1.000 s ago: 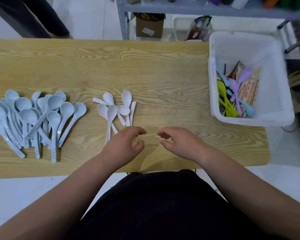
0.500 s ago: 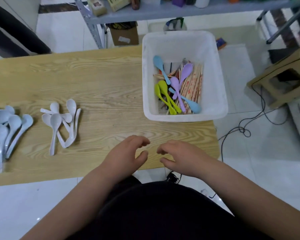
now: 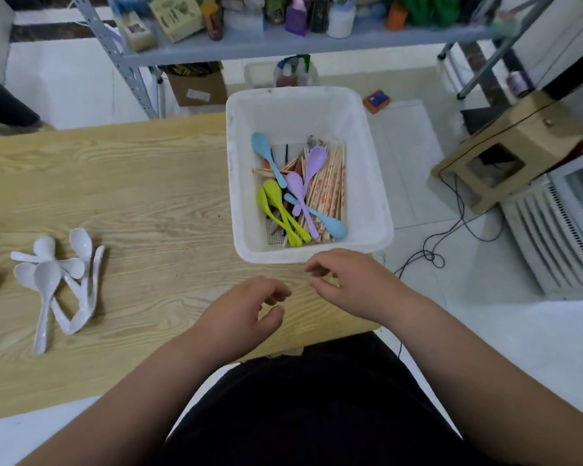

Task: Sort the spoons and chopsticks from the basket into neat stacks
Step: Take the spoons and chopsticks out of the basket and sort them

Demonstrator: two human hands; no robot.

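White plastic basket point(image 3: 362, 163) sits at the right end of the light wood tabletop point(image 3: 148, 183). Left-hand grip point(image 3: 239, 314) and right-hand grip point(image 3: 354, 284) hover by its near rim, fingers loosely curled, both empty. Inside the basket: bundle of paper-wrapped chopsticks point(image 3: 332, 183), with two blue, two purple and two green plastic spoons point(image 3: 295, 186) on top. Loose cluster of white plastic spoons point(image 3: 58, 274) lies on the tabletop, well left.

Both hands hover empty with loosely curled fingers, the right hand point(image 3: 354, 284) just beside the basket point(image 3: 367, 129), the left hand point(image 3: 239, 314) nearer the body.
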